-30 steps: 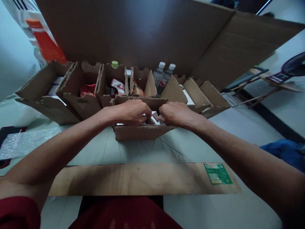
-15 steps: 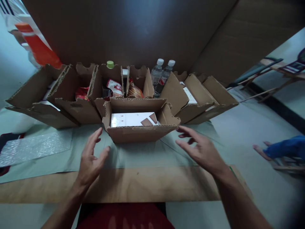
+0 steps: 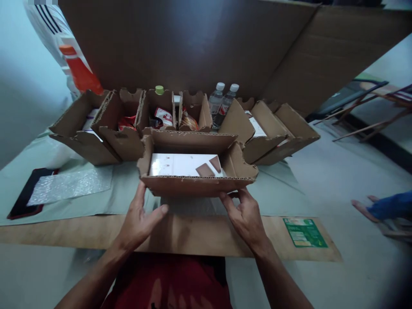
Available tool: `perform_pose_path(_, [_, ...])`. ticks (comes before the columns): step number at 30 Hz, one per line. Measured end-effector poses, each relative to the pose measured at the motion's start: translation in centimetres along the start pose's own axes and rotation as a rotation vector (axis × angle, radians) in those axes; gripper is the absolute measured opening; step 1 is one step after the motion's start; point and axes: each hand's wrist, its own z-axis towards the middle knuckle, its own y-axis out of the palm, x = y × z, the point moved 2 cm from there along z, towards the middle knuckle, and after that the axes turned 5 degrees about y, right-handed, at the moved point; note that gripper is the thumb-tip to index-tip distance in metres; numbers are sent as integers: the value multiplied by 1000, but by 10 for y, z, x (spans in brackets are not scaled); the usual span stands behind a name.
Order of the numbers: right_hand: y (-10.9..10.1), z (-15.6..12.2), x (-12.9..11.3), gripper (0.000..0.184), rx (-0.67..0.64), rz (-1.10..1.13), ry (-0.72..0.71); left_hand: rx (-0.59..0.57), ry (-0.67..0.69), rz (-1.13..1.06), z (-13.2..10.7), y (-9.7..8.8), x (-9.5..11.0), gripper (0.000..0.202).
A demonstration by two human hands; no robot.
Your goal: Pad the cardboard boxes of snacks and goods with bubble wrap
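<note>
An open-topped cardboard box (image 3: 199,186) stands in front of the row of boxes, its near side facing me. Inside lies a white carton (image 3: 180,165) with brown shapes printed near its right end. My left hand (image 3: 141,219) is at the box's lower left corner, fingers against it and partly hidden, the thumb spread apart below the front. At the lower right, my right hand (image 3: 244,214) grips the box, with its fingertips reaching beneath it and the thumb near the bottom edge.
Behind stand several cardboard boxes (image 3: 122,141) holding packets and cartons. Two clear bottles (image 3: 222,105) and an orange bottle (image 3: 82,73) are farther back. Bubble wrap (image 3: 71,186) lies over a dark flat object (image 3: 22,195) at left. A green label (image 3: 305,233) is on the wooden edge. A person's leg (image 3: 391,208) shows at right.
Both hands have come in to the box from either side and now touch its lower corners. The box looks nearer and tipped slightly. My view has shifted.
</note>
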Motion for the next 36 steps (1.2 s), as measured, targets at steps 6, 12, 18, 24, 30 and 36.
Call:
perform_pose_path(6, [-51, 25, -56, 40, 72, 22, -162, 118, 229, 3, 46, -15, 69, 75])
perform_pose_path(12, [-94, -5, -27, 47, 394, -131, 70, -102, 286, 4, 45, 35, 87, 81])
perform_pose_path(18, [-26, 11, -65, 44, -32, 23, -210, 172, 189, -15, 33, -37, 52, 71])
perform_pose_path(24, [-53, 10, -27, 45, 159, -43, -58, 79, 212, -6, 45, 16, 57, 75])
perform_pose_path(30, [-48, -68, 70, 45, 289, -74, 194, -153, 112, -60, 46, 98, 19, 77])
perform_pose_path(36, [-52, -81, 121, 33, 247, -13, 232, -108, 13, 13, 41, 107, -13, 83])
